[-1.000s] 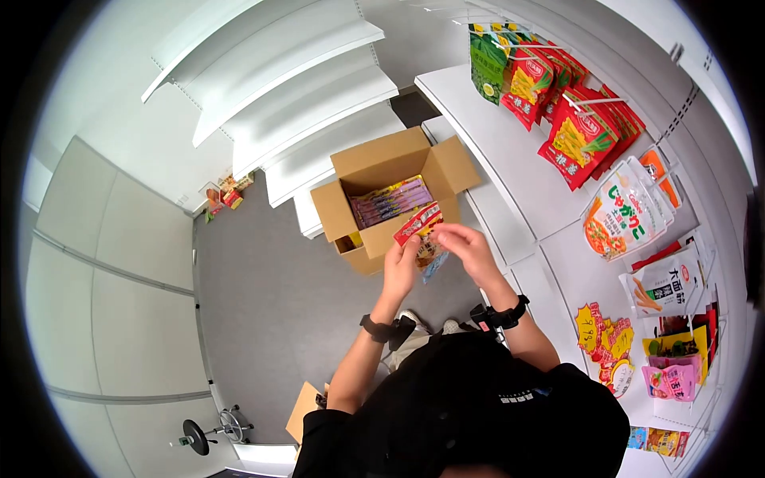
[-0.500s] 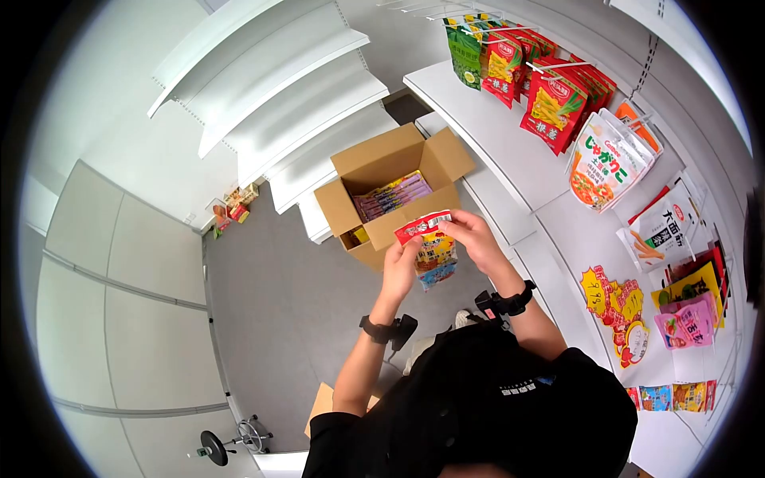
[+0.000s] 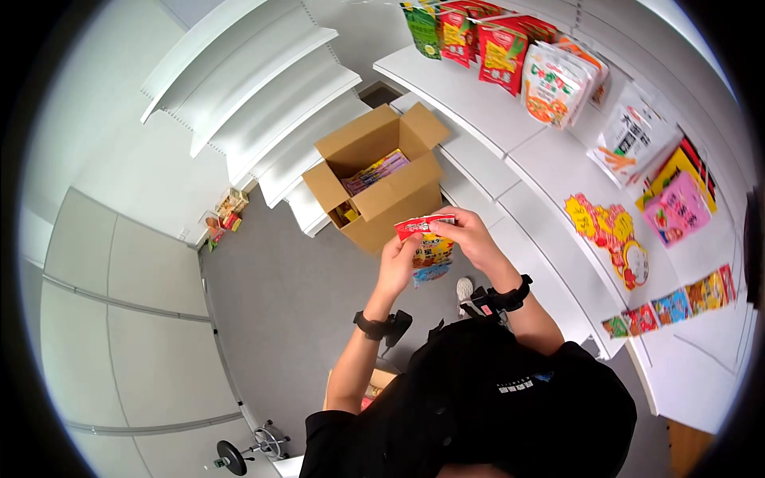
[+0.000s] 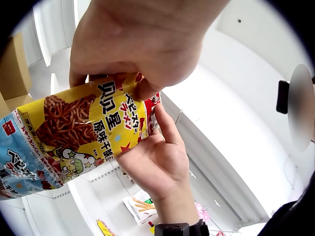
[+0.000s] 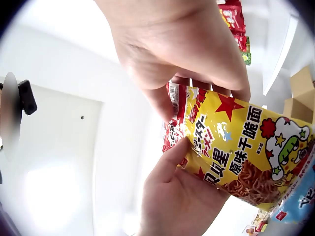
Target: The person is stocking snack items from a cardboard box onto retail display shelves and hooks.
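A snack packet strip, with red, yellow and blue sections, is held in mid-air above the grey floor, just off the near wall of the open carton. Its red upper end is pinched by both hands: one side is gripped between thumb and fingers by the left hand, the other side likewise by the right hand. The blue section is left hanging lowest. A black wristband is worn on each wrist.

Packed goods are contained within the carton, whose flaps are folded outward. Along the rear edge of the white shelf, red bags, white bags and a pink bag are displayed. A yellow and red sign is noted by the shelf's front edge; a row of small packets is noted near its nearer end.
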Available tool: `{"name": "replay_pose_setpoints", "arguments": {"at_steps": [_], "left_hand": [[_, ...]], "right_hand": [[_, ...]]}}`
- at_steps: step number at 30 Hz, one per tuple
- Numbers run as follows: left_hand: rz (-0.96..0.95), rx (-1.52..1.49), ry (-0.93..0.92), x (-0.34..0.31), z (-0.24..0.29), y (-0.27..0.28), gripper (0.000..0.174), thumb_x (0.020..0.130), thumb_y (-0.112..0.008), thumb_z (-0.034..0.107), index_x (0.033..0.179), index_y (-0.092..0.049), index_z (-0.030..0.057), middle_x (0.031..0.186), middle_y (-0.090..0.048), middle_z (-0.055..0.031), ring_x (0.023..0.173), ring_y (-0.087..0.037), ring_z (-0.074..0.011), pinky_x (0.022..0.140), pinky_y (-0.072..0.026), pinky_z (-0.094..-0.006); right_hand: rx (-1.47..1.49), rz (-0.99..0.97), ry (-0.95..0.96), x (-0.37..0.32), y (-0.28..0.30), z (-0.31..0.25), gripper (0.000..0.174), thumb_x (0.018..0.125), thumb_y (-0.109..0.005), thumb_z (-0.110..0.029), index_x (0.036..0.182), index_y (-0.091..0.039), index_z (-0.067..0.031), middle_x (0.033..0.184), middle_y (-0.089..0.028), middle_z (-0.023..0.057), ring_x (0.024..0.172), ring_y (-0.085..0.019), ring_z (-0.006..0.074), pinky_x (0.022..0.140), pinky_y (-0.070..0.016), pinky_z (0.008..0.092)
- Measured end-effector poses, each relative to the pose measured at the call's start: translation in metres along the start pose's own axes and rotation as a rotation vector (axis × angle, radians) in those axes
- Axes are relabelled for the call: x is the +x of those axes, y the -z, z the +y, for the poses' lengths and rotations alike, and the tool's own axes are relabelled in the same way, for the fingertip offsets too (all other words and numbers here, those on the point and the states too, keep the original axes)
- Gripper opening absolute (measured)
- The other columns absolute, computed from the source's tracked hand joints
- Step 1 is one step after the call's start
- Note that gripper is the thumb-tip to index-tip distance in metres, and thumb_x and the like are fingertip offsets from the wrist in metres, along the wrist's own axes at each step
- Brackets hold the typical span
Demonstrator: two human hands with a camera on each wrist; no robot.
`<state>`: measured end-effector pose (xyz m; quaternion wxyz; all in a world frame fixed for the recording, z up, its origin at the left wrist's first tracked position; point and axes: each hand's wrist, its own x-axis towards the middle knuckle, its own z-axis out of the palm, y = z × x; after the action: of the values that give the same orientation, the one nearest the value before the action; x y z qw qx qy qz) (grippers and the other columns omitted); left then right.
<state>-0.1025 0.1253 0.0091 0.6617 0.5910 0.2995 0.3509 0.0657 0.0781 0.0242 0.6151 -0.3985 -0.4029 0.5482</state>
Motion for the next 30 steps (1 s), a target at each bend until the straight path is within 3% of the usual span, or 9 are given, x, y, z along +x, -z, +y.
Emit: {"name": "replay_pose_setpoints", "arguments": {"at_steps": [6, 9, 12, 18, 22, 30], "left_hand": [[-0.070, 0.030, 0.007, -0.055, -0.006, -0.029, 0.024, 0.095, -0.049, 0.018, 0.107, -0.061, 0.0005, 0.097, -0.064, -0.0031, 0.088, -0.056, -0.0092, 0.079, -0.0456, -0.0258], [-0.131, 0.060, 0.112, -0.072, -0.006, -0.054, 0.024, 0.095, -0.049, 0.018, 0.107, -0.061, 0.0005, 0.095, -0.064, -0.0025, 0.086, -0.057, -0.0088, 0.077, -0.0462, -0.0252], [-0.245, 0.028, 0.099, -0.081, -0.017, -0.080, 0.025, 0.094, -0.049, 0.019, 0.108, -0.062, 0.0013, 0.100, -0.063, -0.0015, 0.092, -0.054, -0.0085, 0.083, -0.0416, -0.0256], [-0.405, -0.009, 0.137, -0.093, -0.019, -0.129, 0.025, 0.094, -0.051, 0.018, 0.109, -0.062, 0.0021, 0.099, -0.064, -0.0021, 0.090, -0.055, -0.0087, 0.082, -0.0425, -0.0256], [-0.483, -0.056, 0.231, -0.095, -0.010, -0.167, 0.025, 0.094, -0.051, 0.019, 0.109, -0.062, 0.0020, 0.099, -0.065, -0.0027, 0.089, -0.056, -0.0090, 0.081, -0.0434, -0.0255], [-0.703, -0.034, 0.191, -0.088, -0.021, -0.270, 0.025, 0.093, -0.052, 0.019, 0.108, -0.062, 0.0008, 0.100, -0.065, -0.0042, 0.090, -0.056, -0.0086, 0.082, -0.0435, -0.0249]], "right_hand": [[-0.020, 0.098, 0.008, -0.080, -0.009, 0.003, 0.018, 0.086, -0.062, -0.014, 0.097, -0.062, 0.0004, 0.087, -0.062, 0.0020, 0.080, -0.055, 0.0065, 0.072, -0.0444, 0.0226], [-0.081, 0.188, 0.010, -0.121, 0.000, -0.005, 0.015, 0.086, -0.062, -0.013, 0.095, -0.062, -0.0011, 0.086, -0.061, 0.0009, 0.080, -0.054, 0.0063, 0.073, -0.0431, 0.0221], [-0.127, 0.283, 0.027, -0.157, 0.008, -0.016, 0.015, 0.086, -0.063, -0.013, 0.094, -0.062, -0.0006, 0.085, -0.061, 0.0010, 0.079, -0.053, 0.0064, 0.072, -0.0433, 0.0222], [-0.112, 0.451, 0.064, -0.211, 0.026, -0.030, 0.015, 0.086, -0.062, -0.013, 0.093, -0.063, 0.0002, 0.086, -0.062, 0.0026, 0.081, -0.055, 0.0079, 0.074, -0.0440, 0.0231], [-0.099, 0.544, 0.110, -0.242, 0.055, -0.032, 0.019, 0.087, -0.061, -0.015, 0.096, -0.062, 0.0015, 0.088, -0.063, 0.0038, 0.081, -0.056, 0.0085, 0.073, -0.0452, 0.0239], [-0.143, 0.776, 0.167, -0.323, 0.120, -0.061, 0.015, 0.087, -0.062, -0.014, 0.092, -0.062, 0.0003, 0.086, -0.062, 0.0015, 0.081, -0.055, 0.0070, 0.073, -0.0437, 0.0237]]}}
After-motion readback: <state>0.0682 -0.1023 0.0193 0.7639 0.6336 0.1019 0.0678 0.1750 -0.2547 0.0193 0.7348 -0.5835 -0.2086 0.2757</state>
